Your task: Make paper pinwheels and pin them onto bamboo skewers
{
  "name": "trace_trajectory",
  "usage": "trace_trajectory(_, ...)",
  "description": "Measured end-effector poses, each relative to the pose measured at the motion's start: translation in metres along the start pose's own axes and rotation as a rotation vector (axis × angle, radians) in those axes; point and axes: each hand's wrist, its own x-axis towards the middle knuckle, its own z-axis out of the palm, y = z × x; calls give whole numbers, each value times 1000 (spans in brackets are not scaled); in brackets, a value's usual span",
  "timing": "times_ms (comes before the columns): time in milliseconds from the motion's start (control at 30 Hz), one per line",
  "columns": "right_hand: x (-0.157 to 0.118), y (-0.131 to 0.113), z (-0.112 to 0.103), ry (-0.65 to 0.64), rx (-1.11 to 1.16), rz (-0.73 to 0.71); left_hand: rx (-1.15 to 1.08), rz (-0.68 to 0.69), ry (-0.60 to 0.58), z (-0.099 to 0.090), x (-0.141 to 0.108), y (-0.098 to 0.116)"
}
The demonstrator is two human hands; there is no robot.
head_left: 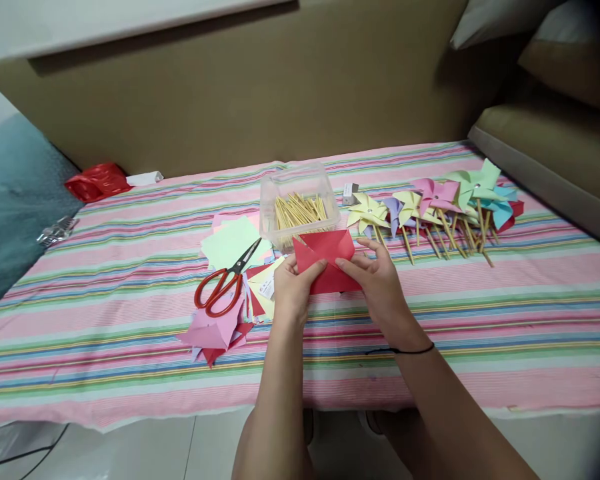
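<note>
A square of red paper [325,245], slit in from its corners, is held up between both hands just in front of the clear plastic box. My left hand [295,283] pinches its left side, thumb on top. On the right side, my right hand [373,270] grips it with the thumb pressed on the face and the fingers behind. Left of my hands lie scissors [225,283] with red handles, resting across sheets of pale green paper [233,241]. Pink and red cut papers [217,327] are heaped nearer me.
Behind the paper stands a clear box [300,175] of wooden sticks [300,211]. Several finished paper pinwheels [435,198] lie in a row on the right, near a small grey box [350,193]. A red plastic bag [100,182] sits far left. Striped cloth [130,293] covers the surface.
</note>
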Motion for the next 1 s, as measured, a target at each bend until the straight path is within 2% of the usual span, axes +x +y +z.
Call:
trace_trajectory(133,1,1,1,73,-13,-16,-9,-9,-49,-1,0,1)
trace_trajectory(333,6,2,-4,74,-53,-68,7,-4,-97,-2,0,2)
trace_trajectory(533,3,1,-4,9,-75,-78,65,63,-58,-3,0,2)
trace_trajectory(733,1,0,1,-2,-53,-61,40,49,11,-2,1,0)
trace_trajectory(900,1,-2,1,27,-59,-41,45,40,-27,-3,-1,2)
trace_trajectory(1000,4,-4,-7,-12,-105,3,96,39,-22,-9,0,8)
